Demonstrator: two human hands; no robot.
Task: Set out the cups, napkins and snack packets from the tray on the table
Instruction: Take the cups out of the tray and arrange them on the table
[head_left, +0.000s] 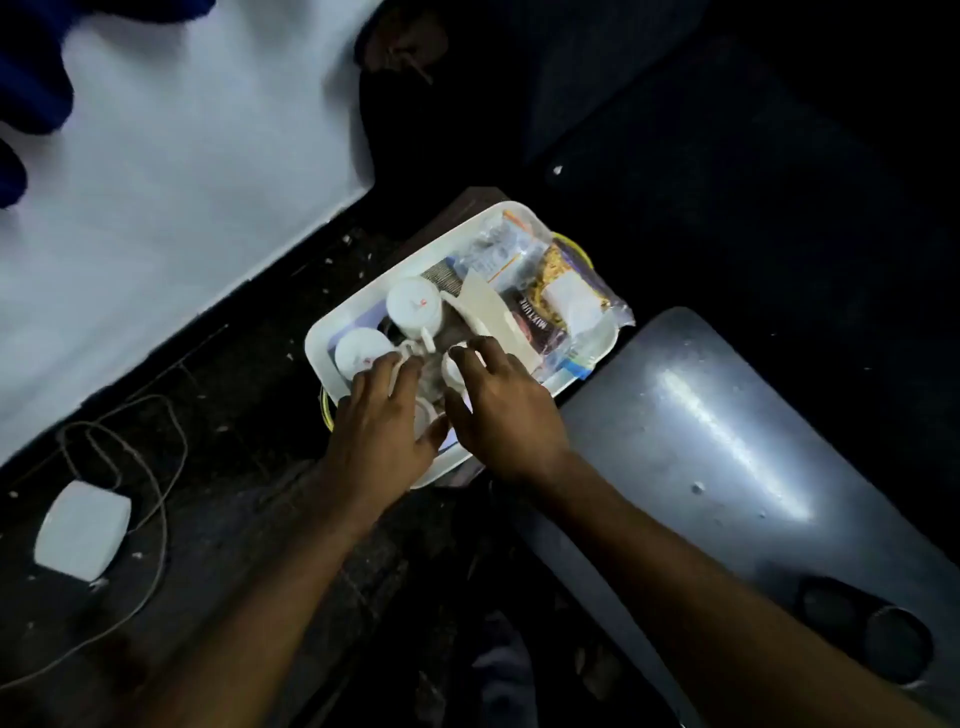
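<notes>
White plastic tray is sitting on a dark low stand, lying at a slant between the pale wall and the grey table, its near right edge just beside the table's rounded end. Several white cups are occupying the tray's left half: one is lying on its side with its handle pointing toward the hands, a second is sitting just beside it nearer the rim, and others are partly hidden under the fingers. Folded napkins are leaning at a tilt in the middle of the tray. Clear snack packets are filling the right half, one carrying a dark label, with a further packet lying toward the far corner.

Both hands are reaching over the tray's near end. The left hand is hovering palm down with fingers spread, fingertips touching a cup's handle area; whether it is gripping anything cannot be told. The right hand is likewise lying loosely open with fingers curved over a small cup; a firm hold is not showing.

On the dark floor to the left, a white adapter box is resting with its cable looping around it.
</notes>
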